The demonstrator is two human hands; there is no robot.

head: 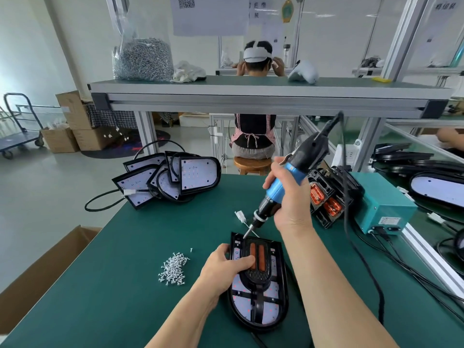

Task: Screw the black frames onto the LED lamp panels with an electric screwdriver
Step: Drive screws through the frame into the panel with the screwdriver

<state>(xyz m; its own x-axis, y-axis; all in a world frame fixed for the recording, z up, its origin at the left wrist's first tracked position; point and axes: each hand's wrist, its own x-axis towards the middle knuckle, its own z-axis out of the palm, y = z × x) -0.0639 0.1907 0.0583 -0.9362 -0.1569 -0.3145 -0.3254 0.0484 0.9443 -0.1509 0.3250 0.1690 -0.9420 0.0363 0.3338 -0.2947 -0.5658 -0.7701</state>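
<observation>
Black frame lies on the LED lamp panel at lower centre, on the green worktop. My left hand grips the frame, and my right hand is wrapped round the electric screwdriver, its bit at the frame's upper-left corner. The driver leans, so I judge the bit could slip off and gouge the panel, or seat the screw crooked.
</observation>
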